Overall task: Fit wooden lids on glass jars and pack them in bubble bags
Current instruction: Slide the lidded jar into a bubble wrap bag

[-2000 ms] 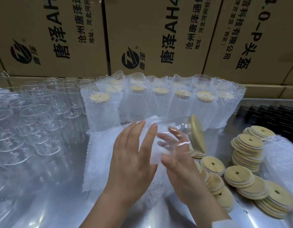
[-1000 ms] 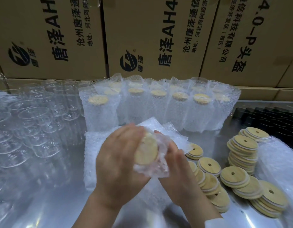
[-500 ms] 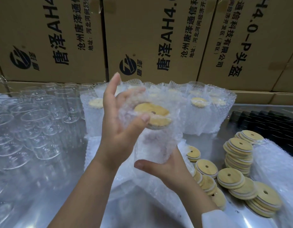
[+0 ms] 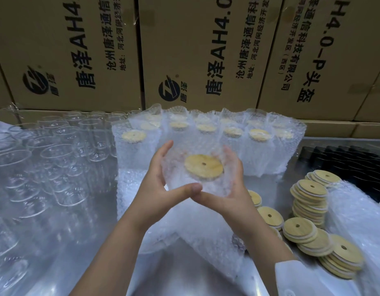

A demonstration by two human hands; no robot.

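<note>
Clock refs: centre = the held bag, 12 = away from you.

1. Held item. You hold one bubble bag [image 4: 176, 180] above the table [image 4: 174, 283], mouth up. A wooden lid [image 4: 203, 170] with a centre hole shows through the open mouth and lies roughly level. The glass under the wrap can't be made out clearly.

2. L hand [image 4: 151, 189]. It wraps the bag's 9 o'clock side: fingers curled round the far side, thumb across the near lower edge. Firm grip on the bag.

3. R hand [image 4: 231, 195]. It cups the 3 o'clock side: fingers curled behind the wrap, thumb along the near lower edge. The two thumb tips touch at 6 o'clock. A white sleeve [image 4: 291, 276] shows at the R wrist.

4. Surroundings.
- 12 o'clock: row of packed jars [image 4: 257, 137], upright in bubble bags, lids visible. Behind them, printed cardboard boxes [image 4: 78, 50].
- 9 o'clock: approx. two dozen empty glass jars [image 4: 56, 154], upright, no lids.
- 6 o'clock: flat bubble bags [image 4: 184, 233] piled on the table under both hands.
- 3–4 o'clock: stacks of loose lids [image 4: 308, 201], some leaning.
- 2 o'clock: black items [image 4: 345, 159], type not identifiable.
</note>
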